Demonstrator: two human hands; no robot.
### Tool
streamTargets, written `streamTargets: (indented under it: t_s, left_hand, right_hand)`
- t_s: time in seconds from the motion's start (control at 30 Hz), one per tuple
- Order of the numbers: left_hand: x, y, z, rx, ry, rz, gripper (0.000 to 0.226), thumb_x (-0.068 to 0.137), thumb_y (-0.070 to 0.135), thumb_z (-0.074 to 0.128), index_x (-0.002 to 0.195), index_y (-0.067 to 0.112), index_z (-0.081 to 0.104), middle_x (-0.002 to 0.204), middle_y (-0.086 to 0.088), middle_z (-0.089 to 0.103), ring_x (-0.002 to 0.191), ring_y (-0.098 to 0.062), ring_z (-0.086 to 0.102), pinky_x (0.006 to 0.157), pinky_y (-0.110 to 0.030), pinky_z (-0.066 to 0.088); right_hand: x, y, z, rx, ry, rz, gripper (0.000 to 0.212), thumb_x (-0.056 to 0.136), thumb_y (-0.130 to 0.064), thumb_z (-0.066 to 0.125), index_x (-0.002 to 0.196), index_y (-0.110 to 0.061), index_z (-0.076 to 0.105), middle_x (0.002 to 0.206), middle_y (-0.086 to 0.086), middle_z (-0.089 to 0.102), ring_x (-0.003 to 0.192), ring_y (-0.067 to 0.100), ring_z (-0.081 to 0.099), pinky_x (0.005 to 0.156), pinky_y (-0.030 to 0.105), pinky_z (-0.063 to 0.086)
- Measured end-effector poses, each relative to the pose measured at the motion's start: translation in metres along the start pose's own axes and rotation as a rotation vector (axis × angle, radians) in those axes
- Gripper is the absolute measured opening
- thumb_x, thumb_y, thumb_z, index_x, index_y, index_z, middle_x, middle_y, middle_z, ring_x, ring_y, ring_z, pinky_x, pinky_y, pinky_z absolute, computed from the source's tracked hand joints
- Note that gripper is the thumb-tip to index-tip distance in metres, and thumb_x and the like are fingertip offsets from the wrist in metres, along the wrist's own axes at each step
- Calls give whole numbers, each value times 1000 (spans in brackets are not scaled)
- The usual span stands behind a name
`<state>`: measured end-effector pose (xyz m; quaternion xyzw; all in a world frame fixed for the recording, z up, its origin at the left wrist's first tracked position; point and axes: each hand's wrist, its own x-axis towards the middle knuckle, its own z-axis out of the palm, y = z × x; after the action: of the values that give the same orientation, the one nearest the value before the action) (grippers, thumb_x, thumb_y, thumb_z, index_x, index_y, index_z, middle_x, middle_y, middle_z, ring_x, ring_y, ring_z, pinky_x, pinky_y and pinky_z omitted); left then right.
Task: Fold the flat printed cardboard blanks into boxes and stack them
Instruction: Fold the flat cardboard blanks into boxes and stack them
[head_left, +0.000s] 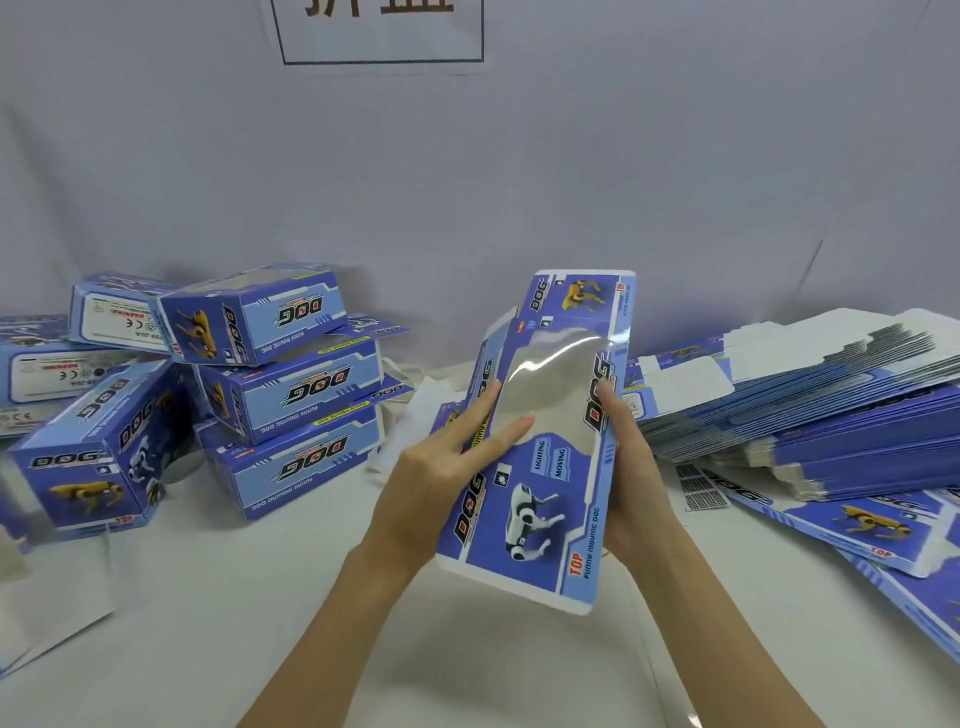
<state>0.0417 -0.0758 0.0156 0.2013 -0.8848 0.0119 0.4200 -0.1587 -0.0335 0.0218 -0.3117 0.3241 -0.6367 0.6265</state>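
A flat blue cardboard blank (545, 493) with a clear plastic window and robot-dog prints stands nearly upright above the table's middle. My left hand (441, 478) lies on its left side, with straight fingers resting across the window and front face. Along its right edge, my right hand (623, 467) grips the blank, thumb on the front and fingers behind. Several folded blue boxes (291, 364) are stacked at the left. A thick pile of flat blanks (810, 405) lies at the right.
A white cloth covers the table (260, 597) and the wall behind. More loose blanks (857, 519) spread toward the right front edge. A white sheet (52, 623) lies at the left front. A framed sign (382, 31) hangs on the back wall.
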Motion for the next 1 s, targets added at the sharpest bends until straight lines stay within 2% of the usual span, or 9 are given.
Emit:
streamTargets:
  t_s: [0.2, 0.3, 0.4, 0.6, 0.67, 0.73, 0.8, 0.9, 1.0]
  left_hand:
    - [2, -7, 3, -257, 32, -122, 56, 91, 22, 70, 145, 21, 55, 155, -1, 50, 128, -6, 60, 75, -15, 61]
    - [1, -19, -5, -684, -71, -376, 55, 100, 19, 67, 150, 36, 52, 149, 20, 55, 133, -1, 57, 83, -15, 58]
    - [-11, -41, -11, -593, -142, -398, 72, 87, 19, 82, 148, 37, 50, 149, 22, 55, 136, 0, 53, 89, -13, 54]
    - [-14, -54, 0, -63, -188, -358, 85, 90, 25, 82, 152, 48, 28, 165, 9, 32, 156, -21, 27, 110, -39, 49]
    - [-15, -52, 2, -76, -164, -357, 74, 93, 30, 77, 153, 49, 37, 159, 10, 45, 150, -19, 40, 107, -39, 50]
    - [-14, -46, 3, -80, -62, -375, 55, 97, 23, 67, 144, 49, 54, 129, 9, 72, 115, -17, 69, 86, -29, 56]
    - [-13, -40, 8, 46, 7, -392, 48, 103, 11, 58, 136, 46, 62, 100, 2, 78, 83, -27, 70, 67, -27, 45]
    - [-9, -34, 11, 168, -34, -402, 48, 105, 8, 53, 145, 34, 60, 98, -7, 77, 79, -32, 67, 62, -30, 38]
    - [-8, -26, 11, 150, -36, -402, 50, 101, 8, 58, 145, 30, 60, 108, -5, 78, 87, -31, 71, 66, -29, 45]
  right_hand:
    - [0, -3, -6, 1, 64, -42, 47, 96, -45, 66, 132, -16, 69, 125, 18, 75, 101, 33, 78, 76, 41, 64]
    - [5, -6, -12, -90, 201, -133, 24, 99, -22, 68, 120, -12, 73, 119, 14, 75, 92, 29, 77, 70, 41, 64]
    - [10, -2, -17, -239, 277, -153, 22, 101, -3, 65, 123, -6, 66, 119, 19, 72, 97, 32, 71, 91, 54, 58]
    - [12, -1, -16, -317, 349, -156, 14, 100, -1, 62, 107, -12, 65, 100, 12, 66, 84, 29, 65, 79, 45, 54]
    - [9, -1, -14, -246, 292, -146, 1, 102, -15, 65, 101, -16, 66, 94, 9, 65, 82, 26, 66, 77, 39, 56]
    - [6, 2, -8, -130, 186, -120, 27, 102, -45, 62, 103, -18, 70, 98, 8, 70, 91, 25, 72, 82, 38, 59]
    - [3, 8, 2, -132, 76, -113, 49, 91, -62, 63, 128, -31, 68, 123, 12, 74, 117, 28, 72, 96, 49, 61]
    - [3, 23, 13, -427, -39, -162, 87, 86, -43, 87, 155, -50, 35, 144, 2, 65, 132, 20, 64, 108, 54, 54]
    - [6, 40, 22, -547, 54, -244, 97, 95, -10, 76, 163, -46, 17, 146, 0, 62, 127, 17, 68, 112, 54, 51]
